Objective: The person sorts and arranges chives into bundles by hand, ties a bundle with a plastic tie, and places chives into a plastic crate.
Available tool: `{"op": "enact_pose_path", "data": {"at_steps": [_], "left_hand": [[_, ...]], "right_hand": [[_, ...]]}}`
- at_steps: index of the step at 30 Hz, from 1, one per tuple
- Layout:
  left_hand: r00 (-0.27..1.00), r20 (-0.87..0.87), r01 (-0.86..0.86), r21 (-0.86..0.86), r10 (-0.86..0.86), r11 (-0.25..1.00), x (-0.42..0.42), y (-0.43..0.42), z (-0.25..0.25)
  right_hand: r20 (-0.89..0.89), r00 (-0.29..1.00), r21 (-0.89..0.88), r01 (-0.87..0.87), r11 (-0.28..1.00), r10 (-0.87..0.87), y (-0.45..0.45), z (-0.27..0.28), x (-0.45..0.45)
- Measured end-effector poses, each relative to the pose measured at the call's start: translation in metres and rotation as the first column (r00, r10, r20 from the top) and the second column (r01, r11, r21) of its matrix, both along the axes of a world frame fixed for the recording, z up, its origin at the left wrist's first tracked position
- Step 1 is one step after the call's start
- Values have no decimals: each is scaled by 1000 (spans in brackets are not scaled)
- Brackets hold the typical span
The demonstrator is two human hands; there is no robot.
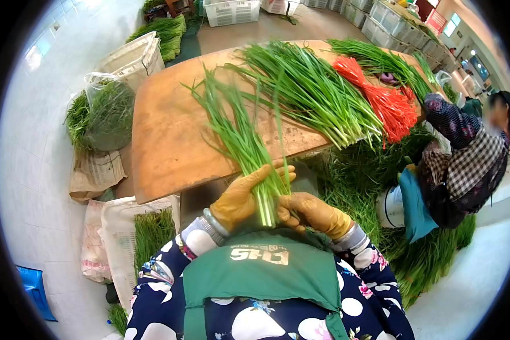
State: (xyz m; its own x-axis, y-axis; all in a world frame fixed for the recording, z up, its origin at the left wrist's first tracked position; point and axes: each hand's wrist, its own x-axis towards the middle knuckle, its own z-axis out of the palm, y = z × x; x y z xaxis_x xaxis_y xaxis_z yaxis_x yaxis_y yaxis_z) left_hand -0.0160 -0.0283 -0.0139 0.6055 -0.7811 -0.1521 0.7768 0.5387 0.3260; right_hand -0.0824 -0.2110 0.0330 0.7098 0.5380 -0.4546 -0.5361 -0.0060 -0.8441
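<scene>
A loose bunch of garlic chives (241,133) lies across my gloved left hand (238,195), the fingers curled around its pale stems near my lap. The leafy tips spread out over the wooden table and look slightly blurred. My right hand (311,214), also in a yellow glove, is closed beside the stem ends, its thumb and fingers pinched together at the bunch's right side. Whatever is pinched there is mostly hidden, perhaps a stray leaf. Beyond my hands, a large pile of chives (306,85) rests on the table, next to a bundle of red ties (377,99).
The wooden table (170,130) has its near edge just past my hands. Chive litter (357,181) heaps on the floor at right, where another person (470,164) sits by a white bucket (390,207). At left stand a filled plastic bag (110,110) and white crates (119,226).
</scene>
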Motion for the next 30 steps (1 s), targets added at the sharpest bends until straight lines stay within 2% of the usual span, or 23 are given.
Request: {"op": "enact_pose_path", "data": {"at_steps": [4, 5, 6, 7, 9, 11, 13, 15, 16, 17, 18, 19, 20, 21, 22, 24, 26, 27, 29, 30], "left_hand": [[997, 79, 7, 0, -7, 1000, 5, -7, 0], [996, 87, 2, -5, -2, 1000, 5, -8, -4], [998, 53, -33, -94, 38, 995, 5, -10, -3], [997, 14, -67, -178, 71, 982, 8, -12, 1], [987, -1, -163, -33, 163, 986, 4, -6, 25], [985, 94, -142, -58, 147, 988, 4, 5, 30], [954, 96, -287, 5, 285, 958, 6, 18, 36], [947, 47, -317, 1, 317, 948, 17, 37, 23], [947, -94, -306, 35, 308, 951, 16, 39, 21], [945, -95, -311, 38, 314, 950, 13, 39, 19], [960, -143, -241, 15, 241, 970, 8, 39, 17], [969, -187, -170, -16, 164, 985, 7, 38, 16], [954, -207, -217, 26, 217, 976, 4, 37, 15], [951, -222, -214, 34, 216, 976, 2, 40, 12], [955, -218, -213, -24, 202, 977, 5, 43, 8], [959, -202, -221, -88, 200, 971, 9, 46, 14], [967, -170, -213, -121, 191, 969, 12, 49, 19], [972, -145, -205, -148, 184, 967, 13, 52, 20], [960, -190, -238, -152, 208, 959, 17, 55, 26], [968, -162, -223, -185, 194, 957, 20, 59, 31]], "right_hand": [[29, 998, -23, -59, 998, 59, 0, -1, 3], [31, 998, -88, -52, 995, 55, 1, 3, 1], [41, 998, -156, -41, 987, 48, 1, 7, 0], [79, 993, -95, -81, 992, 88, -7, 3, -3], [142, 988, -118, -40, 992, 57, -14, 14, -15], [209, 976, -74, -46, 996, 60, -36, 3, -23], [123, 981, -231, -118, 966, 149, -65, 3, -29], [98, 994, -382, -6, 924, 47, -94, -26, -36], [87, 940, -821, -120, 559, 330, -106, -37, -32], [-71, 835, -996, -86, 1, 546, -113, -44, -26], [-172, 894, -978, -105, -180, 413, -115, -46, -17], [-3, 881, -988, 69, -135, 474, -105, -15, -9], [352, 740, -926, 365, 97, 573, -104, -3, -1], [625, 552, -774, 532, 344, 552, -92, 16, 13], [690, 534, -722, 559, 409, 488, -74, 37, 31], [824, 260, -502, 748, 435, 504, -56, 45, 70], [772, 104, -412, 832, 371, 627, -50, 31, 112], [769, 104, -422, 824, 378, 631, -50, 23, 128], [558, 134, -492, 848, 196, 819, -50, 6, 151], [521, 210, -538, 834, 126, 827, -51, 1, 162]]}}
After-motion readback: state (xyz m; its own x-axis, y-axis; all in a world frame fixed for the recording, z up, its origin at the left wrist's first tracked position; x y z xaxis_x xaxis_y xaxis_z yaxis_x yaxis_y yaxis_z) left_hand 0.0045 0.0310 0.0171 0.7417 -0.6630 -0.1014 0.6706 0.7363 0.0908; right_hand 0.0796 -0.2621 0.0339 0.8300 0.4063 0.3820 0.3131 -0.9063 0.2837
